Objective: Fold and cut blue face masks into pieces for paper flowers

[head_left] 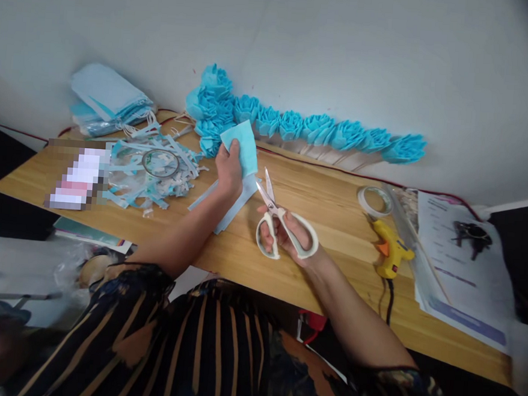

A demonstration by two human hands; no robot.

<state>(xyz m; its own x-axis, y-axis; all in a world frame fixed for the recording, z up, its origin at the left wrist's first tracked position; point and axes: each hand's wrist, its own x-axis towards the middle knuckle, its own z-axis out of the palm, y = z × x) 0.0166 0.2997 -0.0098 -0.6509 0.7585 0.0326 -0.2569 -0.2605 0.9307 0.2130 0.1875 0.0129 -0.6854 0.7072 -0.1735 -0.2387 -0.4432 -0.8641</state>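
Observation:
Between the thumb and fingers of my left hand [230, 168] is a folded piece of light blue fabric [244, 147], raised over the table. My right hand [291, 233] has its fingers through the handles of white-handled scissors [270, 203]. The scissor blades are parted and point up toward the fabric, apart from it. Pale blue strips [239, 205] lie on the wood below my left hand. Behind it, several blue fabric flowers [213, 107] sit in a cluster and a row along the wall.
On the wooden table [335, 209], a pile of blue scraps [134, 171] and stacked face masks [111, 94] lie left. At right are a tape roll [376, 201], a yellow glue gun [387, 250], printed papers [459, 254] and keys [472, 233]. A dark red cable [303, 160] runs along the back.

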